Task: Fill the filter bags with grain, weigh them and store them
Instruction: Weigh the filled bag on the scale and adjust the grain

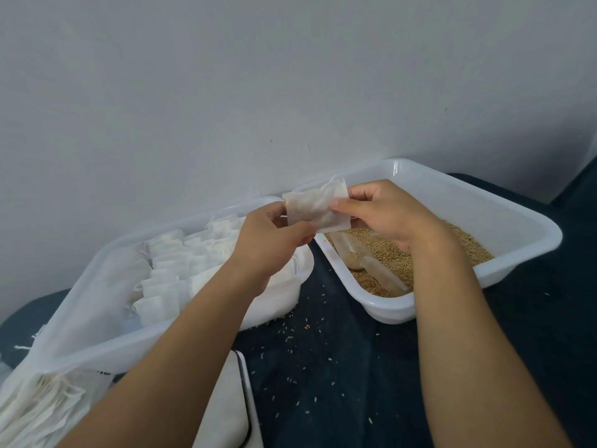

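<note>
Filter bag (pixel 318 210), thin and white and seemingly empty, is being held up in the air between both hands (pixel 332 221), just above the near-left corner of the grain tray (pixel 517 218). The left hand (pixel 274 240) is pinching its lower left edge, while the right hand (pixel 387 211) is pinching its right side, probably working the mouth apart. Grain (pixel 468 247) is lying in the tray below, with a clear scoop (pixel 365 263) resting on it. If the mouth is not opening fully, grain may be spilling past it onto the dark desk (pixel 339 367), where loose kernels (pixel 300 379) are already lying scattered. Pulling too hard may be tearing the flimsy paper. Filled bags (pixel 174 266) are sitting in rows in the left tray (pixel 103 347), so a careless elbow may be disturbing them.
</note>
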A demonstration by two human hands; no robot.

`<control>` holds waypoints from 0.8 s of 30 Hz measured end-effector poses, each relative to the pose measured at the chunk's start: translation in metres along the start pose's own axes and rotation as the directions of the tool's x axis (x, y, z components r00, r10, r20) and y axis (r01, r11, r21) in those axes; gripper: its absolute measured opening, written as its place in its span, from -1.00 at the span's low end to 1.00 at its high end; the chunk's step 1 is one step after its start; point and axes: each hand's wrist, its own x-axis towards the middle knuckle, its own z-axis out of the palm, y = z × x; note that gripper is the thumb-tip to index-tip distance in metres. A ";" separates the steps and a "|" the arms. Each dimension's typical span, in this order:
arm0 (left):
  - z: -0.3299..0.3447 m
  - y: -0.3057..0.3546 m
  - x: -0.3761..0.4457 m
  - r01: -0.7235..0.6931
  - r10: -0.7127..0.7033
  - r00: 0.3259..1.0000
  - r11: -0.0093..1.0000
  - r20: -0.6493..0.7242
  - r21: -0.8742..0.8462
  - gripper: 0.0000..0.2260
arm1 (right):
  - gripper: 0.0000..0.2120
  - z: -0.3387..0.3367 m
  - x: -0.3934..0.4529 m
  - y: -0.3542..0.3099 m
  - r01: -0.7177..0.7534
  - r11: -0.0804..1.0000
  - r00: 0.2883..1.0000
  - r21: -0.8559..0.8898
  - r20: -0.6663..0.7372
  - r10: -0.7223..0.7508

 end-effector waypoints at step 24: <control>0.000 0.007 -0.001 -0.008 0.013 0.998 0.997 -0.062 0.072 -0.85 | -0.91 0.003 0.001 0.000 -0.004 1.000 1.000 -0.029 -0.014 0.004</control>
